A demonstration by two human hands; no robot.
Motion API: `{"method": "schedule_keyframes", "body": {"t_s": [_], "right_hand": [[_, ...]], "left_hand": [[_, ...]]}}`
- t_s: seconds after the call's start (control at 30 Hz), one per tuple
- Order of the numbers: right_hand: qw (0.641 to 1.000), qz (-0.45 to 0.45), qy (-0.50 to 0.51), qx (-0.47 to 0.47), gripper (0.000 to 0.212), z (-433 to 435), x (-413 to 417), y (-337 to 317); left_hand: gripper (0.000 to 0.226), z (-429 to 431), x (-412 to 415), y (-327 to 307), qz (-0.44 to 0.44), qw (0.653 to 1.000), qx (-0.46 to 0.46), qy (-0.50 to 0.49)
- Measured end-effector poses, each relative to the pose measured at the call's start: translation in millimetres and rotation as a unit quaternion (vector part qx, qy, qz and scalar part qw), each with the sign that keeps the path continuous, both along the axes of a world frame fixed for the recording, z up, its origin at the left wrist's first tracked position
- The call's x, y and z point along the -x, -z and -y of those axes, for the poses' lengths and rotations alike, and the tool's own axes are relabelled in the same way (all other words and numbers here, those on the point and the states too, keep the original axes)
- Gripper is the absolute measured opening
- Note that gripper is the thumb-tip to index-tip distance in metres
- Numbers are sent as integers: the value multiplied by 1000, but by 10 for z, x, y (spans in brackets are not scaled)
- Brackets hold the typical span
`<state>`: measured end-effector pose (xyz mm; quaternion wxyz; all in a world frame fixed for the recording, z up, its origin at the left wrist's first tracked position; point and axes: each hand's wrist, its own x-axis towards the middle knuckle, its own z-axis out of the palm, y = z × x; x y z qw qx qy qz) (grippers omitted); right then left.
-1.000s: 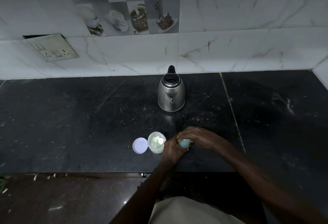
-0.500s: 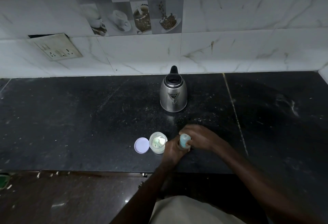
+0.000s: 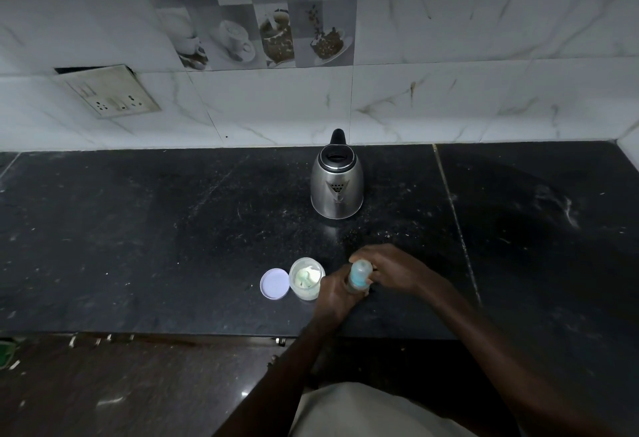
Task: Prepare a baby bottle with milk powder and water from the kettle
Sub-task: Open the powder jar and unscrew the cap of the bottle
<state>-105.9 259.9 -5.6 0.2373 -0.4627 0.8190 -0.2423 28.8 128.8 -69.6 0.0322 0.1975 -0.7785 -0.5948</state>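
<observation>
A baby bottle [image 3: 359, 274] with a pale blue top stands near the front edge of the black counter [image 3: 173, 229]. My left hand [image 3: 333, 293] grips its body from the left. My right hand [image 3: 390, 270] curls round the blue top from the right. Just left of them is an open clear jar of milk powder [image 3: 306, 279] with a light scoop inside, and its white lid [image 3: 275, 283] lies flat beside it. A steel kettle [image 3: 337, 184] stands farther back, spout toward me, its lid open.
White marble tiles form the back wall, with a switch and socket plate [image 3: 110, 92] at the left. A seam [image 3: 456, 225] in the counter runs front to back right of the kettle. The counter's front edge [image 3: 173, 333] lies just below the jar.
My right hand has slid off the top of the bottle toward its right side, so the blue top now shows. The camera view has shifted slightly.
</observation>
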Motion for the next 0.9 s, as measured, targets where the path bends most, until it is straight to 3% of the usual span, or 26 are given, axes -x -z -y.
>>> {"method": "schedule_keyframes", "body": {"t_s": [0.17,0.3,0.43,0.5,0.67,0.9], "right_hand": [[1000,-10,-3,-3,26,24,-67,56],[1000,-11,17,10,23,3,-95,157],[998,-9,50,-30,58,-19,-132,214],[996,-19,72,-38,64,-8,-180,200],[991,-76,104,-42,44,37,-288,208],[991,-127,41,-7,47,50,-216,277]], "left_hand": [[20,0,19,64,9,1000,16,6],[44,-11,20,57,4,1000,-26,5],[26,-84,-12,22,-25,998,-27,-41],[20,-107,-21,-6,-28,996,-54,-69],[26,-96,-42,23,-45,995,-73,-60],[29,-43,-23,16,-48,997,-55,-34]]}}
